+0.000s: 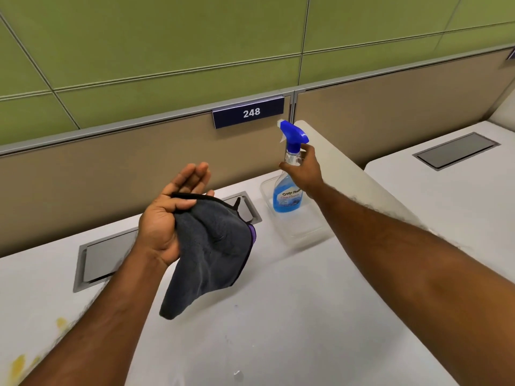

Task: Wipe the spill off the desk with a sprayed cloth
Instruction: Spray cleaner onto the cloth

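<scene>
My left hand point(170, 215) holds a dark grey cloth point(206, 252) palm up above the white desk point(278, 316); the thumb pins its top edge and the rest hangs down. My right hand point(305, 169) is wrapped around the neck of a spray bottle point(288, 195) with a blue trigger head and blue liquid. The bottle stands in a clear plastic tray point(299, 229) at the back of the desk. Yellow spill marks point(19, 363) lie at the desk's near left edge, beside my left forearm.
Two grey cable hatches point(94, 263) point(455, 150) are set into the desks. A beige partition with a sign reading 248 point(249, 112) runs behind. A white divider point(340, 162) separates this desk from the one on the right.
</scene>
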`<state>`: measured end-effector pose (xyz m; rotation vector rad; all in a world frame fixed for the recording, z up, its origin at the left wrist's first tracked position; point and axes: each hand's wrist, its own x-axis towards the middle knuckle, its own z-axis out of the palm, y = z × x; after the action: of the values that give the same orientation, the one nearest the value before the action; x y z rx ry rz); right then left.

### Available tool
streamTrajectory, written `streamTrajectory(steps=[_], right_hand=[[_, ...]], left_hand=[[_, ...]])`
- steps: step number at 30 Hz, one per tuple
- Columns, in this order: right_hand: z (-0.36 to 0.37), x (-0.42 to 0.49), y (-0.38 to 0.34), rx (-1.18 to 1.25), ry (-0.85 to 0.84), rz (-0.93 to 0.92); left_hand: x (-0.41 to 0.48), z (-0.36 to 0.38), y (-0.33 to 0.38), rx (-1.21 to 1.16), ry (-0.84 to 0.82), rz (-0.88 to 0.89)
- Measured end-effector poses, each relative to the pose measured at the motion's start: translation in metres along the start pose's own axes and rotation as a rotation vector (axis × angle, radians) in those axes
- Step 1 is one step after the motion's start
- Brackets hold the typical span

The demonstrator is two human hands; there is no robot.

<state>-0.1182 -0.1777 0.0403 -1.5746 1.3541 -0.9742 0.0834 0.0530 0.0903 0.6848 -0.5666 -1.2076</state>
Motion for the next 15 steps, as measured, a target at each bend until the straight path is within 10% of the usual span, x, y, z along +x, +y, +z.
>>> streamTrajectory(steps=[15], right_hand=[[-0.038, -0.001, -0.059, 0.009, 0.129, -0.264]], left_hand=[[-0.028, 0.001, 0.01, 0.031, 0.102, 0.049]])
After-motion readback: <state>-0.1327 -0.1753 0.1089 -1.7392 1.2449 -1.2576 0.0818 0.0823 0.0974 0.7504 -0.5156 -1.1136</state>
